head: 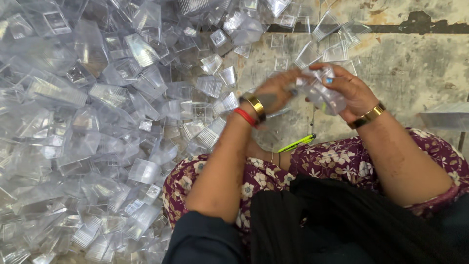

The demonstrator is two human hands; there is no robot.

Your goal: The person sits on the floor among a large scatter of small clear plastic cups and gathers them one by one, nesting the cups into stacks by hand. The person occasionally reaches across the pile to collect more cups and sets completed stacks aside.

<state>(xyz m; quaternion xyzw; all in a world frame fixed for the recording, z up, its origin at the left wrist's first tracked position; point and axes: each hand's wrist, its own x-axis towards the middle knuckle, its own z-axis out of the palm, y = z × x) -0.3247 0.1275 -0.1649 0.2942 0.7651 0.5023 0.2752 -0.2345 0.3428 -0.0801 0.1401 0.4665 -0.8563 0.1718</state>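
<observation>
My right hand (348, 93) grips a small clear plastic box (326, 97) in front of me, fingers curled over its top. My left hand (277, 91) is blurred with motion, fingers reaching toward the same box from the left; whether it touches the box I cannot tell. Gold bangles sit on both wrists, and a red one on the left. A large heap of clear plastic boxes and lids (97, 122) fills the left side of the view, right beside my left arm.
I sit on a worn, stained concrete floor (415, 68) with knees in floral purple fabric (337, 161). A yellow-green pen (297, 143) lies on the floor near my lap. Several loose clear pieces (337, 49) lie beyond my hands. A clear flat piece (447, 115) sits at right.
</observation>
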